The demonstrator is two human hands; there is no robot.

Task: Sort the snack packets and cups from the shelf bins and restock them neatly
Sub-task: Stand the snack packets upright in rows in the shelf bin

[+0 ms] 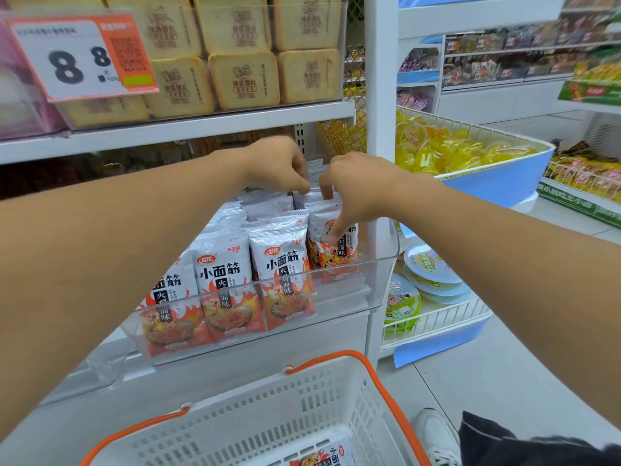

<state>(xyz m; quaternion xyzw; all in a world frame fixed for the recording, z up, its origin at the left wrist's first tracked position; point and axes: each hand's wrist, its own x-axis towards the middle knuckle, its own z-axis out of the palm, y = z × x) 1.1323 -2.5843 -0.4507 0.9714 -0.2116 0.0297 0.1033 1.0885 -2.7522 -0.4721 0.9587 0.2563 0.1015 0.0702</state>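
Observation:
A clear plastic bin (383, 264) on the shelf holds rows of white and orange snack packets (285, 277) standing upright. My left hand (279, 164) reaches into the back of the bin with its fingers curled round the tops of the rear packets (314, 171). My right hand (356, 190) is beside it, fingers curled among the packets of the right row, with one finger pointing down onto a front packet (337, 253). Below, a white basket (302, 408) with orange handles holds one more packet (322, 457).
Square toast packs (242, 79) fill the bin on the shelf above, behind an orange price tag (80, 58). To the right, a blue-edged wire bin holds yellow jelly cups (447, 149), and a lower wire rack holds lidded cups (433, 267). My shoe (435, 435) is on the floor.

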